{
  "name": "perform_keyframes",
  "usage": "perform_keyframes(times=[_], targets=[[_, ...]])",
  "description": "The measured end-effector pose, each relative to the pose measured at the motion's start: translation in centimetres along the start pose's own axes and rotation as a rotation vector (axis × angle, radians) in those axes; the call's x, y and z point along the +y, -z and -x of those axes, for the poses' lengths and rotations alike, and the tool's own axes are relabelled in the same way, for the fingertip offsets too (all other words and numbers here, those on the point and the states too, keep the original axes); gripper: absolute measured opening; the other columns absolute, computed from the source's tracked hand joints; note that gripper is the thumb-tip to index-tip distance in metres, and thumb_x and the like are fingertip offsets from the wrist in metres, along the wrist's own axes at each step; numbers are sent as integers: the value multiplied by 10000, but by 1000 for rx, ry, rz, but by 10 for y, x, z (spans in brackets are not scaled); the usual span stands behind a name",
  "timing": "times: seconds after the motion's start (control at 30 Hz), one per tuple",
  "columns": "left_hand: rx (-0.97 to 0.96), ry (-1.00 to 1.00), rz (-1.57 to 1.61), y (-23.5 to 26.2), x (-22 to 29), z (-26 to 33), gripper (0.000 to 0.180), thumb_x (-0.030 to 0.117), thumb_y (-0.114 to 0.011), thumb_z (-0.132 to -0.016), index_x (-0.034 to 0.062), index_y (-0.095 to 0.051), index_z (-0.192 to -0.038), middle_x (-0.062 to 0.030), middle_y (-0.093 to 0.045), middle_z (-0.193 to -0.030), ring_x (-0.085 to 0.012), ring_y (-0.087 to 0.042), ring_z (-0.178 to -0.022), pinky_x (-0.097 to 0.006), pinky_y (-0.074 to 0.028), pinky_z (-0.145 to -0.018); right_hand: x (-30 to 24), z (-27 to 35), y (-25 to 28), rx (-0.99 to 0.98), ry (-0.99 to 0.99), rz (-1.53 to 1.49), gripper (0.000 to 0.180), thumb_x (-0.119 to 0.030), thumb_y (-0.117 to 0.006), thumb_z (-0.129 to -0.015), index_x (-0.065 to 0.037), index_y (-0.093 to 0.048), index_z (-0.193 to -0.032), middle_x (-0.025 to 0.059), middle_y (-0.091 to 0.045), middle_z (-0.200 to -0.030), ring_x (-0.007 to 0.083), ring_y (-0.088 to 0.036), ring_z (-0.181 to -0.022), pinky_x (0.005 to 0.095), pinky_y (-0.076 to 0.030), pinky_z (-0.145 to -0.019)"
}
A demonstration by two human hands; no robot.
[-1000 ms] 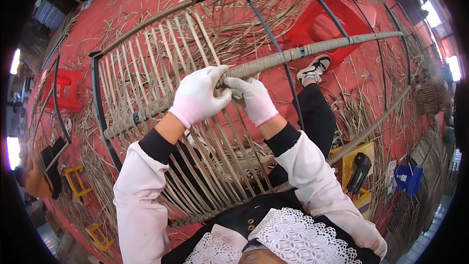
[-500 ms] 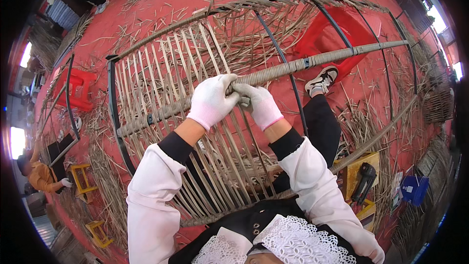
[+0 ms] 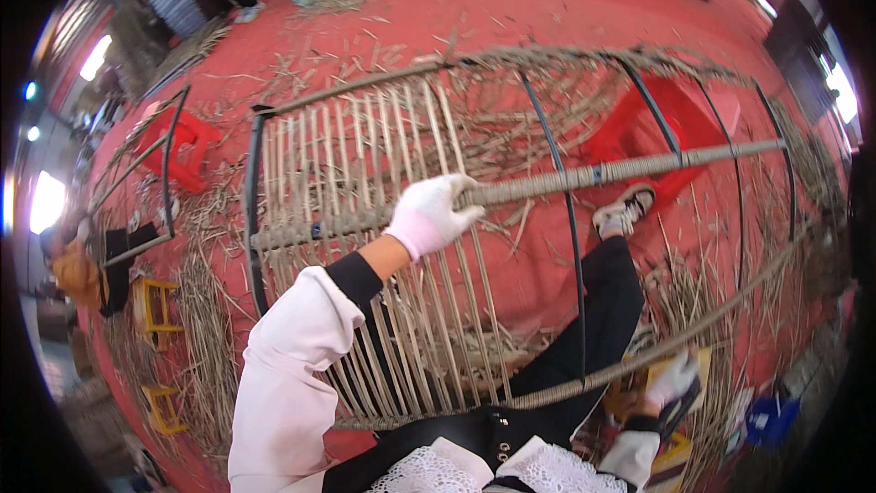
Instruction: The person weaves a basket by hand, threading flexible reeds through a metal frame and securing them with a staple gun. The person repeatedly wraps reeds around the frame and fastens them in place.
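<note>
A metal frame woven with tan rattan-like strips lies in front of me, with a bar wrapped in the same strip (image 3: pixel 538 184) across its middle. My left hand (image 3: pixel 432 215), in a white glove, is closed round this bar beside the slats (image 3: pixel 365 141). Down at the lower right, my gloved right hand (image 3: pixel 673 380) is on a black staple gun (image 3: pixel 683 404) lying at a yellow stool (image 3: pixel 630 394). Motion blurs its fingers, which look wrapped over the tool.
A red plastic stool (image 3: pixel 652 132) stands under the frame's far right. Loose strips (image 3: pixel 205 329) litter the red floor. A blue box (image 3: pixel 772 420) sits at lower right. Another person (image 3: pixel 78 274) works at far left beside a second red stool (image 3: pixel 187 151) and yellow stools (image 3: pixel 155 306).
My right hand has left the wrapped bar and moved down right to the staple gun. My left hand stays on the bar. The whole view has shifted.
</note>
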State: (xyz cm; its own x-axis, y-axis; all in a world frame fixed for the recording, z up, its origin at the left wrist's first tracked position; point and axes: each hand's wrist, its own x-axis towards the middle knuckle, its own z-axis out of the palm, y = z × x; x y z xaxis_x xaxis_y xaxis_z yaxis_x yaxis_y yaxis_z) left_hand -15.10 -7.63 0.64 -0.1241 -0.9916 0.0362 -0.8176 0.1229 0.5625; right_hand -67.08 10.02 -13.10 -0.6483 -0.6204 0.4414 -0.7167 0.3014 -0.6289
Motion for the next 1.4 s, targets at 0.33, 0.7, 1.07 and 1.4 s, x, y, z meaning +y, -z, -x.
perform_keyframes(times=[0.33,0.7,1.07,1.4], targets=[[-332,41,67,15,-16,-28,683,505,-769,-774,-5,-668,-1217,-225,-689,-1165,-340,-655,-1109,-377,-491,-979,240,37,45,-122,-373,887,405,-321,-713,-758,-44,-745,-1051,186,-746,-970,342,-732,-905,423,-588,-809],[-638,6,260,14,-35,-52,472,415,-753,-837,48,-729,-1134,-108,-745,-997,-208,-679,-929,-372,-518,-842,123,-78,134,-749,-571,-126,338,-249,-591,-981,-11,-630,-1218,157,-710,-970,294,-673,-820,399,-561,-784],[-799,-188,506,11,-55,-77,669,433,-649,-929,-87,-561,-1339,-149,-637,-1279,-228,-557,-1206,-345,-377,-1087,-338,-13,37,-1150,-262,-602,37,-38,-592,-801,-10,-568,-801,49,-573,-631,138,-545,-535,268,-428,-531],[-824,-207,565,-4,-65,-77,695,471,-588,-949,-66,-527,-1386,-209,-623,-1319,-269,-581,-1229,-344,-390,-1101,-396,21,-26,-1284,-141,-256,46,-4,-543,-777,1,-575,-746,45,-558,-608,130,-530,-528,261,-426,-541]])
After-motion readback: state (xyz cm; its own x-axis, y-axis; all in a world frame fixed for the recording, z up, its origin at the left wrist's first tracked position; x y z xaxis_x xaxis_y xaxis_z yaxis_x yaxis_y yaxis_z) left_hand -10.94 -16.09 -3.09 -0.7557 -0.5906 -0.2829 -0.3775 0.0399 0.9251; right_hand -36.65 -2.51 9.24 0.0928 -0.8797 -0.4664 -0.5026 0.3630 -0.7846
